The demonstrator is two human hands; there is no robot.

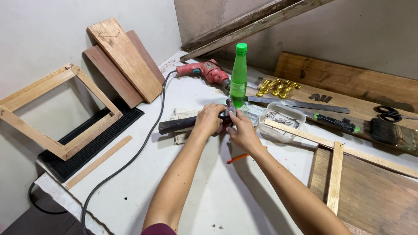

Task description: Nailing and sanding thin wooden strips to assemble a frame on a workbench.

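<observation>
White worktop (209, 204): nails in clear tub (281, 118), both hands' (210, 118) (242, 130) grip clamped on hammer (183, 123).

Bare tabletop (209, 191) lies open behind the fingers (220, 114); green bottle (238, 76) and nail tub (281, 118) crowd beyond.

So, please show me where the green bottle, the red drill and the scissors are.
green bottle (238, 78), head view, on its body.
red drill (208, 70), head view, on its housing.
scissors (389, 114), head view, on the black handles.
</observation>
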